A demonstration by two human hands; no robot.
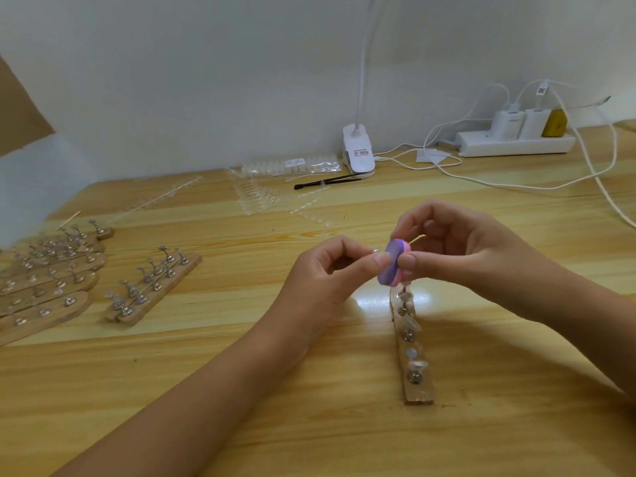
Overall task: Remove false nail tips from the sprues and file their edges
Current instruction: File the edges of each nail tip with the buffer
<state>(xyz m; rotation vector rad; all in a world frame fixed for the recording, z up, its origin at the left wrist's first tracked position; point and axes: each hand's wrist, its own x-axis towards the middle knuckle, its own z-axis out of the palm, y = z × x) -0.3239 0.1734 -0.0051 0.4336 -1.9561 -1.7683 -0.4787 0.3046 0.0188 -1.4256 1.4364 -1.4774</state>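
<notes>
My right hand grips a small purple and pink nail file block between thumb and fingers. My left hand pinches a tiny clear nail tip against the purple face of the block. Both hands hover above the table's middle. Just below them lies a wooden strip with metal stands that carry clear nail tips. Clear sprues with nail tips lie farther back on the table.
Several wooden strips with metal stands crowd the left side; two more lie beside them. A clip lamp, black tweezers, bagged nail tips, a power strip and white cables line the back.
</notes>
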